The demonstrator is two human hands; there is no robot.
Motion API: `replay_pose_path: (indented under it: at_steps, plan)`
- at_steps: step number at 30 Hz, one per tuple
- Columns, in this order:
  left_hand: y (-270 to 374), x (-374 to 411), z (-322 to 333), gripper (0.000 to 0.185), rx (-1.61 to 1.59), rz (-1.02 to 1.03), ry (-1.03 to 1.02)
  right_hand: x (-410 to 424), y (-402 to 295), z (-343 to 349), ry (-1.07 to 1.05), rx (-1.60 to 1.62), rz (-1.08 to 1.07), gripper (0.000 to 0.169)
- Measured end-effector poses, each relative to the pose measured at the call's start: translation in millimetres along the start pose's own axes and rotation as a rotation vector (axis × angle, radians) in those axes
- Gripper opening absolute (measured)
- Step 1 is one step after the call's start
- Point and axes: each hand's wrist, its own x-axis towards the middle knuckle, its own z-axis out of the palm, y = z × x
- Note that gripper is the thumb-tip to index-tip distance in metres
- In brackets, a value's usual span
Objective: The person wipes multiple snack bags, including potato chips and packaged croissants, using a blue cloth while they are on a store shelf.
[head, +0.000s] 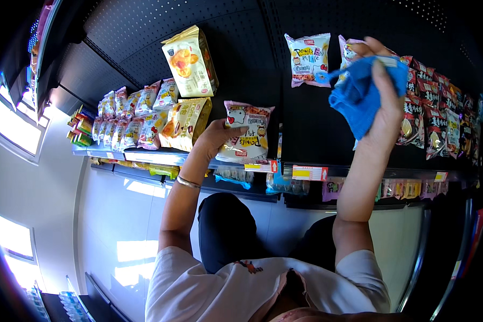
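My left hand (214, 140) grips a white-and-pink snack bag (252, 139) by its left side, thumb across its front. The bag's print is upside down, and its lower end is close to the shelf's front edge. Bunched in my right hand (387, 110) is a blue cloth (356, 106), raised over the right part of the black shelf (306, 133). A similar snack bag (309, 56) stands upright at the back, left of the cloth. Behind my right fingers, another pink-edged bag (346, 50) is partly hidden.
Left of my left hand are a tall cream package (189, 64), a yellow package (185, 124) and rows of small bags (141, 104). Red-and-black packets (430, 100) crowd the right side. Price tags (310, 173) line the shelf edge, above a lower stocked shelf (287, 186).
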Motion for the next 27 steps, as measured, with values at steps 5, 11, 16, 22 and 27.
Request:
replay_pose_path:
  at_steps: [5, 11, 16, 22, 27]
  plan:
    - [12.6, 14.7, 6.7, 0.034, -0.678, 0.196, -0.251, 1.6, 31.0, 5.3, -0.08, -0.167, 0.277, 0.036]
    - [36.6, 28.4, 64.1, 0.037, -0.769, 0.369, -0.13, 3.2, 68.3, 7.3, 0.115, -0.509, 0.055, 0.037]
    - [26.1, 30.9, 91.7, 0.043, -0.769, 0.584, -0.084, -10.0, 98.8, 34.2, -0.136, -0.671, -0.315, 0.03]
    - [17.5, 39.5, 80.0, 0.05, -0.614, 0.836, -0.01, -55.4, 130.0, 65.5, -0.472, -1.139, -0.385, 0.064]
    - [10.3, 40.4, 65.1, 0.057, -1.067, 0.853, -0.34, -75.4, 129.9, 85.2, -0.705, -0.99, -0.421, 0.067]
